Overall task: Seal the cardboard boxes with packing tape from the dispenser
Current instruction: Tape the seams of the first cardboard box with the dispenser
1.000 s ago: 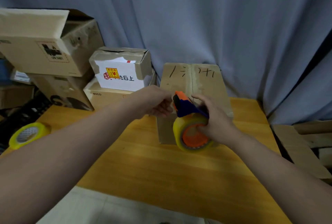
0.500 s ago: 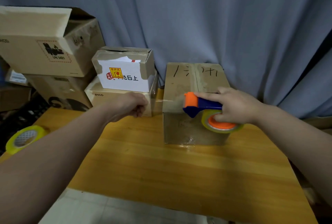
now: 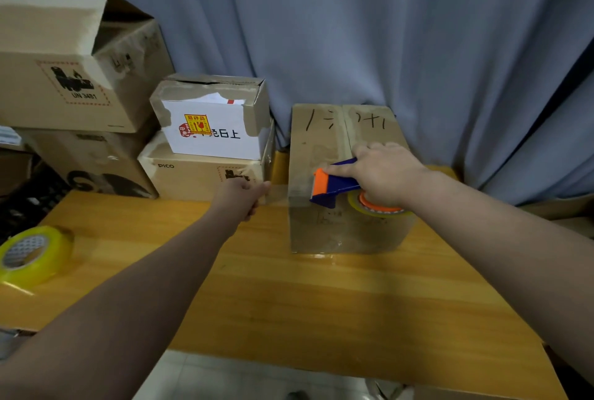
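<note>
A blue-grey curtain [image 3: 353, 30] hangs in folds across the whole far side. In front of it runs the yellow wooden counter [image 3: 321, 303].

At the far left an open carton [image 3: 64, 88] sits highest, one flap raised, with a red dashed label reading "UN 3481". It rests on a lower carton [image 3: 90, 168] with a dark round print I cannot make out.

The box being sealed [image 3: 321, 232] stands right of centre at the far edge of the counter. It is plain brown, its top flaps are closed along a taped middle seam, and black handwritten strokes mark the far part of its lid.

Left of it lies a flat box [image 3: 193, 178] printed "PICO". On that stands a small box [image 3: 209, 123] with a white label and a yellow-and-red sticker; its characters are upside down.

A loose roll of yellowish tape [image 3: 32, 255] lies at the near left.

The dispenser [image 3: 334, 187], blue with an orange nose and an orange hub, lies over the box's near top edge. The right-hand grip [image 3: 385, 174] is wrapped over it, forefinger along the top. The left-hand grip [image 3: 241, 197], fingers curled, pinches the end of a clear tape strip [image 3: 278, 191] stretched leftward from the box.
</note>
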### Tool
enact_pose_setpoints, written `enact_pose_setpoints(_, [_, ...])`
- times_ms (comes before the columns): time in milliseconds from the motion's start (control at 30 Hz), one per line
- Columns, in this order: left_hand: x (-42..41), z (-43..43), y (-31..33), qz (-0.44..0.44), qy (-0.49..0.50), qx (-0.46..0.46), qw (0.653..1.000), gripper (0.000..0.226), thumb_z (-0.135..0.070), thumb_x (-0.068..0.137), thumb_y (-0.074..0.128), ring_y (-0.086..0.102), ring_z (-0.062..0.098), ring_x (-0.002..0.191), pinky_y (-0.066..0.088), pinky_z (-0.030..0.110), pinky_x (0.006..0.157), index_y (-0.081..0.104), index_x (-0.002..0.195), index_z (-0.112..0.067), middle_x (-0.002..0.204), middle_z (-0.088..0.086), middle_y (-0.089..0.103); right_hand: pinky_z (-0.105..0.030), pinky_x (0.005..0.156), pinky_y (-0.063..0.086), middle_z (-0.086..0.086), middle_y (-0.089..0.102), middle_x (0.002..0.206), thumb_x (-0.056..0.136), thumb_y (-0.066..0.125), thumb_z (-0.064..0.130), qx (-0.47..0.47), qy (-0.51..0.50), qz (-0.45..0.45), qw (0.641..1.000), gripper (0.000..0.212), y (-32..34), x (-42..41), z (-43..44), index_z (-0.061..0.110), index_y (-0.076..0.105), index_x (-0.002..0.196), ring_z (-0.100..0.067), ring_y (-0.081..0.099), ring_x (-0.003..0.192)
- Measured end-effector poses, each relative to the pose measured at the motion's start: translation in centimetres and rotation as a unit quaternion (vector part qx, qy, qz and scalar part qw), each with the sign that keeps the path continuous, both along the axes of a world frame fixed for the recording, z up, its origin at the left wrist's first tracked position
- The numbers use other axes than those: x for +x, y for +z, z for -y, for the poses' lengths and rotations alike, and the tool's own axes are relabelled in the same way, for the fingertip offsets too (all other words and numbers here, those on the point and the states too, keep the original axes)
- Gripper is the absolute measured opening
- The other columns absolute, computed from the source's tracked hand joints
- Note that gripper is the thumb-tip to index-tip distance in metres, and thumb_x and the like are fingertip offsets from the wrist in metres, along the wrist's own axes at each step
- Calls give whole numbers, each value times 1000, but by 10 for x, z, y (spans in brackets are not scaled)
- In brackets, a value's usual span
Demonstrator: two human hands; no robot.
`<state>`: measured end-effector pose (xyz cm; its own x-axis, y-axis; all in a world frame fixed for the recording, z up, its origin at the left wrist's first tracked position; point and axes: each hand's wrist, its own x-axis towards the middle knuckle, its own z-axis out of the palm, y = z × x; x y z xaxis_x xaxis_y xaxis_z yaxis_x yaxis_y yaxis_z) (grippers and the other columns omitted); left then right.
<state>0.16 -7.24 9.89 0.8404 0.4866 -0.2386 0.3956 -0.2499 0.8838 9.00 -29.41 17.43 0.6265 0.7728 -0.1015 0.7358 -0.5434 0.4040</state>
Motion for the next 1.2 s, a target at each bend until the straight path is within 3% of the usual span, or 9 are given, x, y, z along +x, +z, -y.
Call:
enact_pose_setpoints(567, [12,-8,-28,1,13,19,1000,31,-28,90,64,44,14,54,41,27,50,48,68,-13,61,3,49,-37,86,35,-7,48,123,97,47,20,-47,-26,-50,997,67,1,5,-22,44,14,149,-28,48,112])
enact_pose_setpoints(767, [22,-5,-48,-58,14,6,998,32,-31,90,65,47,18,59,44,33,60,49,69,-12,64,5,51,-40,89,38,-8,48,123,96,47,16,-71,-33,-55,995,63,0,4,-32,44,21,147,-29,48,111])
enact_pose_setpoints(967, [31,7,-61,-120,-25,-38,992,30,-36,90,63,45,14,59,41,25,51,55,84,-8,68,4,48,-37,81,32,-8,48,122,95,48,16,-63,-37,-64,995,64,2,3,-30,45,22,146,-29,48,111])
enact_pose_setpoints(1200, [36,7,-70,-179,5,-168,969,37,-40,87,65,38,11,54,35,21,48,50,71,-10,61,2,44,-39,84,35,-8,48,123,94,51,16,-64,-43,-78,994,66,2,4,-32,46,22,146,-29,47,110])
